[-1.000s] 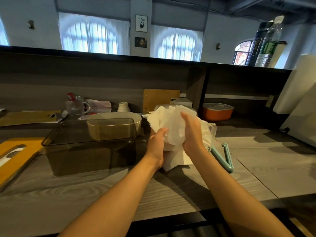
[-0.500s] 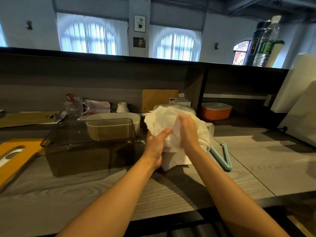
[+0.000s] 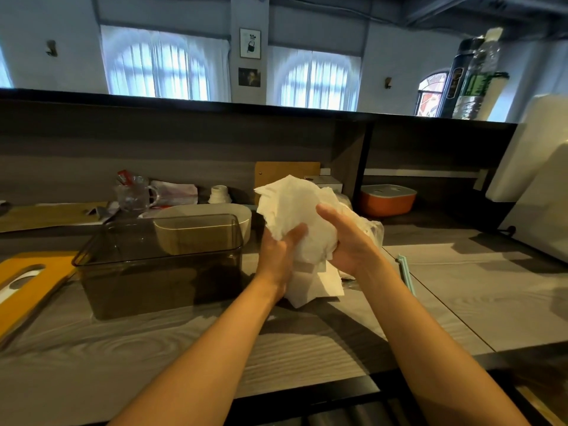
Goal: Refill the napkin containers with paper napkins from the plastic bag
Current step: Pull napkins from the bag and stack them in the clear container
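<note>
**Head view: two hands hold a bundle of napkins above the counter**

The left hand (image 3: 281, 253) and the right hand (image 3: 347, 241) grip a thick, loose bundle of white paper napkins (image 3: 295, 216) from both sides. The fingers of each hand are curled around the paper, the left thumb pressing on its front. The bundle is held up above the grey wooden counter (image 3: 307, 348), and some sheets hang down below the hands.

Just behind the right hand a clear plastic bag (image 3: 373, 232) is partly visible. To the left of the napkins stands a dark transparent container (image 3: 159, 265), open at the top, and behind it a white container (image 3: 209, 216). A yellow lid (image 3: 33, 281) with an oval slot lies at the left edge. A light blue clip (image 3: 405, 272) lies to the right of the right arm. An orange box (image 3: 387, 199) sits on the shelf further back.
</note>
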{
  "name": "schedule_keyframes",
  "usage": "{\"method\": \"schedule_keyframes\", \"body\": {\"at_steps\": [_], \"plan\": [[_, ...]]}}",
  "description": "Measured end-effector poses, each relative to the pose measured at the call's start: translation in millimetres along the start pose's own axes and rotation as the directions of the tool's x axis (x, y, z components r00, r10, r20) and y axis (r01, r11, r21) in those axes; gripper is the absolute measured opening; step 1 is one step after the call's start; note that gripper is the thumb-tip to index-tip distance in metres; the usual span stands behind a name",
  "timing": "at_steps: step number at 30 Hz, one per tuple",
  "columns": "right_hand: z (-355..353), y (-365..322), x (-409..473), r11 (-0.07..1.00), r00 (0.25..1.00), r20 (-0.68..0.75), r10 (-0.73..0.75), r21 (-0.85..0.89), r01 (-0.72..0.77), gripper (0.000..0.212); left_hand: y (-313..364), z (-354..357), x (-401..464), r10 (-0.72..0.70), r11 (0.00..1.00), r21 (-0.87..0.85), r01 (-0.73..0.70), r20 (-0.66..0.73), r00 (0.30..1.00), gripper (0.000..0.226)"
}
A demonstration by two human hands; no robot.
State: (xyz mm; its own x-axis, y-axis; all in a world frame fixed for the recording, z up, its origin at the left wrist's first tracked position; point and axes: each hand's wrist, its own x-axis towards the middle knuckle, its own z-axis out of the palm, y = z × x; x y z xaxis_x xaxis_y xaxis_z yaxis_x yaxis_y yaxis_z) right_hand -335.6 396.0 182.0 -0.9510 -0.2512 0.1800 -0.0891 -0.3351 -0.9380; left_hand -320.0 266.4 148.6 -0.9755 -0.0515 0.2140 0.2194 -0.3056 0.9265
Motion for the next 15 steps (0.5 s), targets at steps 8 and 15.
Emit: {"method": "schedule_keyframes", "body": {"at_steps": [8, 15], "plan": [[3, 2, 4, 0.988, 0.972, -0.229, -0.052, -0.155, 0.016, 0.047, 2, -1, -3, 0.07, 0.996, 0.046, -0.074, 0.087, 0.994, 0.039], [-8, -12, 2, 0.943, 0.963, -0.244, -0.117, -0.331, 0.031, 0.032, 5, -8, 1, -0.029, 0.991, -0.128, 0.049, 0.16, 0.987, 0.062]]}}
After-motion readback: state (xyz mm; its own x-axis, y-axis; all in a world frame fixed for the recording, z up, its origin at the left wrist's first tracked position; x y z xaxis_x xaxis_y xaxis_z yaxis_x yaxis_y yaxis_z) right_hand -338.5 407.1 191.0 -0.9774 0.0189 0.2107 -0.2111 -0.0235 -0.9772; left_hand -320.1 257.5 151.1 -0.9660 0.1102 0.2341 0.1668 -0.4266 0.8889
